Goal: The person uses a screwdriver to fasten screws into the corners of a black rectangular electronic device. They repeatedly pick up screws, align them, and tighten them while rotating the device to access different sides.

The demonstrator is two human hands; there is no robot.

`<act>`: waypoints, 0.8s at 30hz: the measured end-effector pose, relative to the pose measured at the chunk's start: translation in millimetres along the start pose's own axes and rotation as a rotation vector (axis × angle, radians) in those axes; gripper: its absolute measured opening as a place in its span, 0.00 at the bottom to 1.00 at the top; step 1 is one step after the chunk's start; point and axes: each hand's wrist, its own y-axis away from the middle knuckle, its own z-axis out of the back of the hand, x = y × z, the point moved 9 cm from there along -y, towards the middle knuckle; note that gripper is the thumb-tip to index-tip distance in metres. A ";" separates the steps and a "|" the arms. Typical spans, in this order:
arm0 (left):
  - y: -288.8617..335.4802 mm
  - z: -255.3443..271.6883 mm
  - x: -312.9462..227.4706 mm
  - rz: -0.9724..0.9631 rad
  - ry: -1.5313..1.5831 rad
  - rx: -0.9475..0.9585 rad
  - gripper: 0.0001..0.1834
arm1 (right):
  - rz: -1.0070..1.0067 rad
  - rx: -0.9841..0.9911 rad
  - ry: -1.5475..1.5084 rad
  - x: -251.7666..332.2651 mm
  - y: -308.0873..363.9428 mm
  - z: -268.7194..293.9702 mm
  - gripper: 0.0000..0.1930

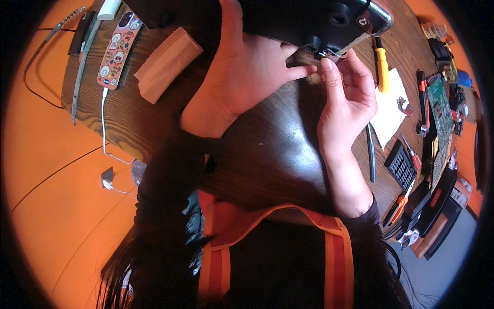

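Observation:
A black, box-like device [288,20] with round feet and a screw on its face is tilted up at the top of the view. My left hand [252,72] grips its near edge, thumb against the face and several fingers partly hidden beneath it. At the device's lower right edge, my right hand [347,95] is closed in a pinch beside a small shiny metal part [323,53]. Whatever lies between those fingertips is too small to name. Just right of that hand is a yellow-handled tool [382,69], lying partly on white paper [390,118].
On the left of the wooden table [247,159] are a folded brown cloth or paper [167,64] and a sticker-patterned phone [119,51] on a white cable. Rightward lie a red-and-black tool [423,103], a green circuit board [440,105], a black keypad-like object [400,165] and an orange-handled tool [396,208].

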 end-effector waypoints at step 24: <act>2.4 -17.1 4.4 0.046 -0.296 -0.181 0.63 | -0.061 -0.012 0.072 13.1 -10.3 -1.7 0.17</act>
